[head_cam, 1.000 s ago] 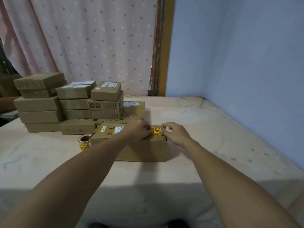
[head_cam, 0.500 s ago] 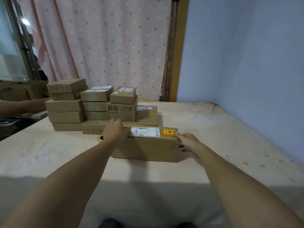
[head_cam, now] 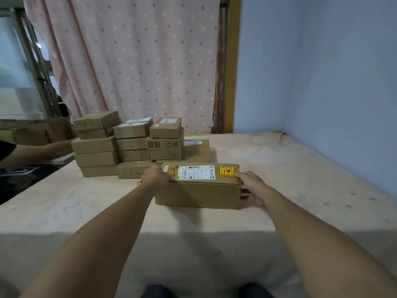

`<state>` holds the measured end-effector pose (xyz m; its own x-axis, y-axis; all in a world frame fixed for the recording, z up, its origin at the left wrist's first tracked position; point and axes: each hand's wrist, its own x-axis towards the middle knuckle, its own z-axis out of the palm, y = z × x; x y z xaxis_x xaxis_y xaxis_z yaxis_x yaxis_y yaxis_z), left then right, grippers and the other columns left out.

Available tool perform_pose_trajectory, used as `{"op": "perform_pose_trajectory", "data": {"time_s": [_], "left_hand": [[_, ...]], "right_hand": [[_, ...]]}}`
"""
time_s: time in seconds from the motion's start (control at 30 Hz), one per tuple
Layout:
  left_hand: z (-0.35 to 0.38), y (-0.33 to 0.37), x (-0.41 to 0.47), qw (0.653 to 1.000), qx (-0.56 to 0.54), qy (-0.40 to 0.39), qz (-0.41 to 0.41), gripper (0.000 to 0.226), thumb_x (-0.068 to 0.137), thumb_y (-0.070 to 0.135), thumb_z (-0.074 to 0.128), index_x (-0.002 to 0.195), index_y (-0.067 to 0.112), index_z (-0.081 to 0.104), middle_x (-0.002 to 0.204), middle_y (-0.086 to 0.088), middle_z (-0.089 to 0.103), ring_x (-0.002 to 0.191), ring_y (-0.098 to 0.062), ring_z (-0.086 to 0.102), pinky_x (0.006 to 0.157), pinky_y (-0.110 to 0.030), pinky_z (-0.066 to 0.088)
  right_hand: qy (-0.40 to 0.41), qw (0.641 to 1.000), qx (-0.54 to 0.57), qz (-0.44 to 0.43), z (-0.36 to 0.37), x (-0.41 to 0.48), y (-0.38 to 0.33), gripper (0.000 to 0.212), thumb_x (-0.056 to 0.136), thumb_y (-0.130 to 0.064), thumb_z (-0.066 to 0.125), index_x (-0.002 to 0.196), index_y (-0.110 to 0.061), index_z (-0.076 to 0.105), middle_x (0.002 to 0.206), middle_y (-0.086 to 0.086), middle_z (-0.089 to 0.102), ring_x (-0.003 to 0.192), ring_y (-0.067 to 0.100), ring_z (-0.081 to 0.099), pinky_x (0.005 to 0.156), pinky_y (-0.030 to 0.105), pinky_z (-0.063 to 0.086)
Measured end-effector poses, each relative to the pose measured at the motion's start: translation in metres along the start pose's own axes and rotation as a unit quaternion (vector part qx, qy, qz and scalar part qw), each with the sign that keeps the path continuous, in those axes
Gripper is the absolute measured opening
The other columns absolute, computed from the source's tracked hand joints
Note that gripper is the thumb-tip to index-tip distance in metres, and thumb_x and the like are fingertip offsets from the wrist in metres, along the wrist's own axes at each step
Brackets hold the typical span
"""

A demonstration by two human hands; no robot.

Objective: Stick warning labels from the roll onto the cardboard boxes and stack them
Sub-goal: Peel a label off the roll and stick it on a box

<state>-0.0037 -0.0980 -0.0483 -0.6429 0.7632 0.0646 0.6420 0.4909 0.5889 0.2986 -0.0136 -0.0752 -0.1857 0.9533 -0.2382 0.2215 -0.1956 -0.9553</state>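
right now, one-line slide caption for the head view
Left hand and right hand hold the labelled box by its ends.

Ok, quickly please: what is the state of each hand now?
Left hand: closed, gripping the left end of the long brown cardboard box.
Right hand: closed, gripping the box's right end, thumb on the top edge.

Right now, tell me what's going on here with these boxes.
A person has a long cardboard box by both ends: left-hand grip on its top left corner, right-hand grip round the right end. A yellow-and-red warning label is already stuck on top beside the white shipping label. The box sits on the cloth-covered surface, not yet on the stacked boxes behind it.
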Motion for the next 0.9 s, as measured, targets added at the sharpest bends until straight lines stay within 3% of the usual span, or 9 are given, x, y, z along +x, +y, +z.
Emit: {"op": "perform_pose_trajectory", "data": {"time_s": [0.1,0.2,0.33,0.43,0.6,0.73,0.8,0.9], "left_hand": [[-0.003,-0.003,-0.001,0.998,-0.056,0.021,-0.008,0.025,0.091,0.025,0.062,0.108,0.008,0.062,0.105,-0.014,0.063,0.100,-0.034,0.061,0.077,-0.040,0.056],[-0.001,-0.005,-0.003,0.992,-0.117,0.052,-0.008,0.025,0.088,0.026,0.065,0.106,0.009,0.065,0.102,-0.011,0.065,0.097,-0.032,0.062,0.081,-0.043,0.057],[0.001,0.002,-0.007,0.972,-0.222,0.073,0.010,0.038,0.086,0.025,0.074,0.119,0.011,0.065,0.111,-0.007,0.068,0.098,-0.024,0.060,0.080,-0.038,0.053],[0.001,0.015,-0.010,0.955,-0.283,0.081,0.041,0.043,0.085,0.017,0.076,0.125,0.009,0.064,0.115,-0.006,0.066,0.101,-0.023,0.059,0.079,-0.035,0.050],[0.016,0.055,-0.011,0.930,-0.358,0.071,0.047,0.054,0.078,0.015,0.079,0.128,0.009,0.060,0.122,-0.006,0.060,0.106,-0.023,0.057,0.074,-0.029,0.047],[0.045,0.105,-0.015,0.924,-0.375,0.068,-0.012,0.070,0.079,0.028,0.081,0.135,0.005,0.047,0.134,-0.011,0.043,0.121,-0.031,0.049,0.098,-0.048,0.049],[0.067,0.131,-0.025,0.924,-0.378,0.046,-0.030,0.082,0.081,0.035,0.082,0.143,0.004,0.037,0.144,-0.013,0.036,0.132,-0.033,0.040,0.108,-0.051,0.042],[0.101,0.168,-0.043,0.915,-0.401,0.004,-0.031,0.100,0.080,0.040,0.083,0.153,0.007,0.022,0.155,-0.012,0.026,0.143,-0.034,0.030,0.115,-0.053,0.036]], "right_hand": [[-0.001,0.999,0.032,-0.010,-0.003,0.001,-0.001,0.040,0.091,-0.046,0.071,0.117,-0.020,0.057,0.127,0.012,0.061,0.111,0.030,0.064,0.092,0.049,0.058],[-0.014,0.996,0.087,0.019,-0.007,-0.005,-0.004,0.061,0.085,-0.055,0.076,0.125,-0.015,0.054,0.127,0.017,0.057,0.107,0.031,0.065,0.077,0.041,0.059],[-0.055,0.986,0.146,0.056,-0.023,-0.016,-0.007,0.069,0.083,-0.057,0.077,0.129,-0.016,0.047,0.122,0.021,0.062,0.103,0.029,0.065,0.083,0.040,0.058],[-0.046,0.984,0.167,0.041,-0.032,-0.019,-0.008,0.075,0.082,-0.052,0.078,0.135,-0.011,0.044,0.122,0.022,0.063,0.100,0.030,0.063,0.076,0.039,0.055],[0.010,0.980,0.198,0.010,-0.054,-0.022,-0.002,0.063,0.089,-0.045,0.072,0.135,-0.010,0.047,0.117,0.020,0.063,0.104,0.031,0.063,0.075,0.037,0.054],[0.064,0.974,0.219,-0.013,-0.083,-0.027,0.004,0.039,0.093,-0.041,0.068,0.115,-0.010,0.058,0.109,0.018,0.065,0.098,0.029,0.063,0.073,0.035,0.053],[0.091,0.969,0.227,-0.020,-0.100,-0.031,0.005,0.028,0.094,-0.040,0.067,0.099,-0.013,0.061,0.106,0.018,0.067,0.097,0.028,0.064,0.075,0.036,0.055],[0.139,0.963,0.228,-0.024,-0.129,-0.032,0.012,0.027,0.094,-0.042,0.067,0.093,-0.015,0.061,0.100,0.015,0.069,0.095,0.028,0.066,0.087,0.041,0.057]]}}
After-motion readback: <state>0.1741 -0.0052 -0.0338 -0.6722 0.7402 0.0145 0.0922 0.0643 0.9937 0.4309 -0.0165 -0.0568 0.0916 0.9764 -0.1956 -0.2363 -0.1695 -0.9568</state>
